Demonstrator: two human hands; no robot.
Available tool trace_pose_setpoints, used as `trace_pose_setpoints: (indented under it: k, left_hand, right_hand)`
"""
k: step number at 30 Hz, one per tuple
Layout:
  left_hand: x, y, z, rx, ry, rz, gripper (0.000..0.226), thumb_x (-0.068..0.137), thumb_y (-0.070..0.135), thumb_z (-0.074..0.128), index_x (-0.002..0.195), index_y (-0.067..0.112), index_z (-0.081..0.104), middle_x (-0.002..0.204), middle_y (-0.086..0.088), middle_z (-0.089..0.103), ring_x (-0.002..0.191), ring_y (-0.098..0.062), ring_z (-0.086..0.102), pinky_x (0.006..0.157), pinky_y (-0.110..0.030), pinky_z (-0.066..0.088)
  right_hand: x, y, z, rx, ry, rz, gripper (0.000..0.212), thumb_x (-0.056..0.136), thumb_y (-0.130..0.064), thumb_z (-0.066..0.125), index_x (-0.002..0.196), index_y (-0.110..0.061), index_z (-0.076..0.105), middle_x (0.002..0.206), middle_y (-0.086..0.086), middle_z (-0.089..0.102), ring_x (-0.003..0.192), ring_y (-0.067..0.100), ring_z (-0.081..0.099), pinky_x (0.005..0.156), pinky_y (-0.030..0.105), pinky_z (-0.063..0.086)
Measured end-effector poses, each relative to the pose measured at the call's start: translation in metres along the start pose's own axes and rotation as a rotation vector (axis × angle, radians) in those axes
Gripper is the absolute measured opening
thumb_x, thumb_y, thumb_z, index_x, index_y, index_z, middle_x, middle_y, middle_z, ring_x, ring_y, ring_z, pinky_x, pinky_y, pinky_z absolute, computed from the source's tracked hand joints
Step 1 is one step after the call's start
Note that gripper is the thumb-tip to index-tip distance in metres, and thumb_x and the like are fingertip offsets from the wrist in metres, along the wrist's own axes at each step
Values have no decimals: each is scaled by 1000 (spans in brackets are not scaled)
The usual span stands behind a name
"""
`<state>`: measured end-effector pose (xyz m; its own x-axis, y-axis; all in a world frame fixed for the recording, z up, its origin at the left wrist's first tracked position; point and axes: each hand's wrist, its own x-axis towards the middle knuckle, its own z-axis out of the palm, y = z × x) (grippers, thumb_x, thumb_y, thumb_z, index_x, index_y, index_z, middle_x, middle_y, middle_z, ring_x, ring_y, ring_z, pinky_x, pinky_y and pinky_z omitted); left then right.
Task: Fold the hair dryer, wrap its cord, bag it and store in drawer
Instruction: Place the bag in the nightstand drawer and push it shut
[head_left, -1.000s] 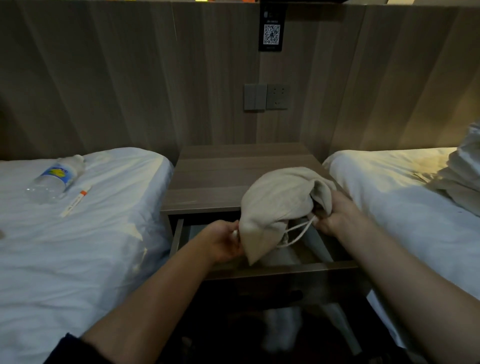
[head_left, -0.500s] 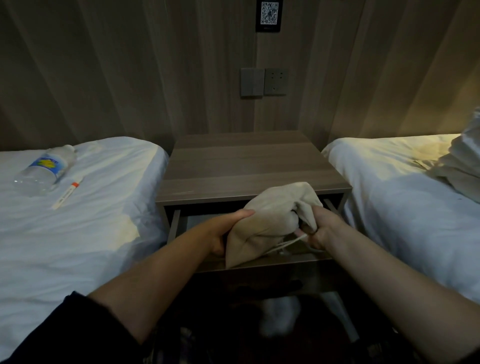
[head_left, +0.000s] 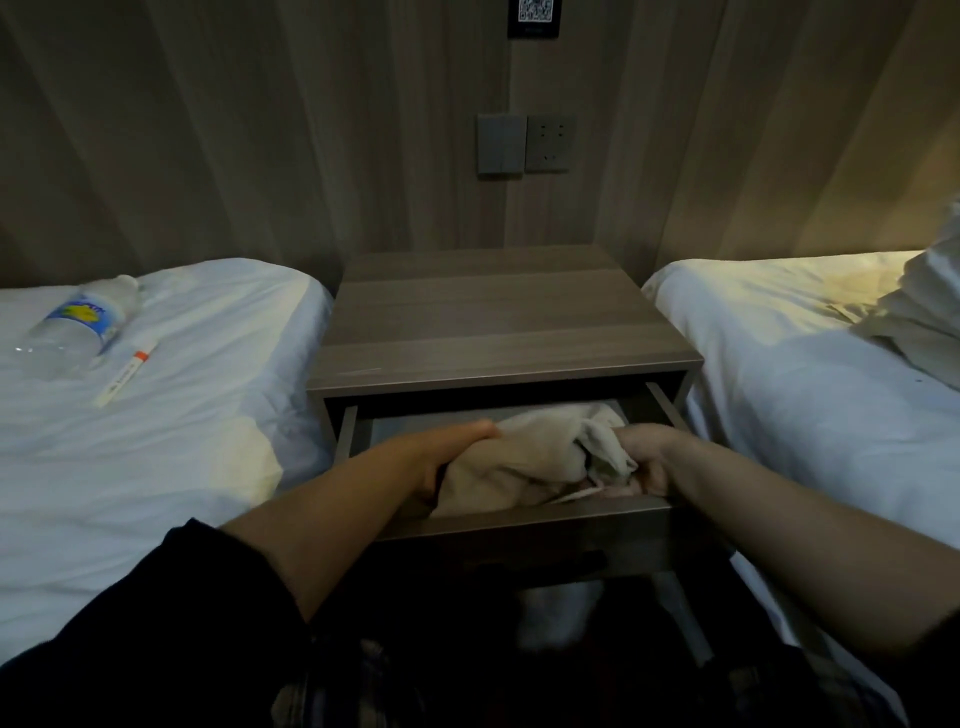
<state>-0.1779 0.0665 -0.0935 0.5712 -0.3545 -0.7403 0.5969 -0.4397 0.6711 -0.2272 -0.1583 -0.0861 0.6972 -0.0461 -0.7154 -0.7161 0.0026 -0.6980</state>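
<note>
A beige drawstring bag (head_left: 524, 462) lies inside the open drawer (head_left: 519, 519) of the wooden nightstand (head_left: 498, 322). The hair dryer is hidden inside the bag. My left hand (head_left: 447, 452) grips the bag's left end, thumb on top and fingers underneath. My right hand (head_left: 649, 457) holds the gathered mouth of the bag at the drawer's right side. A white drawstring trails over the drawer's front edge below my right hand.
White beds stand on both sides of the nightstand. A plastic water bottle (head_left: 78, 327) and a white pen with an orange band (head_left: 124, 376) lie on the left bed (head_left: 156, 441). A crumpled pillow (head_left: 924, 322) sits on the right bed. A wall socket (head_left: 549, 143) is above.
Both hands have lowered the bag from above the nightstand's front edge down into the open drawer. The camera has tilted down a little.
</note>
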Motion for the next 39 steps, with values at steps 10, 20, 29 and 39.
trace_pose_setpoints:
  k: [10, 20, 29, 39]
  left_hand:
    - [32, 5, 2, -96, 325, 232, 70, 87, 42, 56, 144, 13, 28, 143, -13, 42, 128, -32, 44, 99, -37, 41]
    - [52, -14, 6, 186, 460, 296, 102, 78, 33, 71, 149, 8, 1, 155, -14, 19, 139, -29, 30, 110, -36, 34]
    - [-4, 2, 15, 877, 392, 452, 67, 91, 40, 53, 147, 15, 24, 150, -13, 33, 133, -26, 39, 105, -32, 34]
    - [-54, -10, 39, 1416, 129, 673, 31, 78, 35, 69, 101, 16, 69, 95, -3, 70, 84, -17, 63, 75, -28, 49]
  right_hand:
    - [19, -18, 12, 63, 45, -126, 12, 94, -16, 52, 91, -5, 57, 82, 16, 62, 72, 25, 60, 46, 32, 56]
    - [65, -13, 7, -879, 325, -318, 28, 89, -18, 54, 111, -1, 59, 111, 17, 64, 103, 31, 60, 85, 35, 48]
    - [13, -4, 0, -965, 123, -695, 25, 90, -27, 58, 109, -13, 65, 102, 3, 69, 92, 15, 65, 82, 25, 51]
    - [-50, 13, 11, -1354, -68, -658, 29, 72, -30, 77, 97, -18, 69, 89, -2, 68, 82, 11, 63, 74, 28, 52]
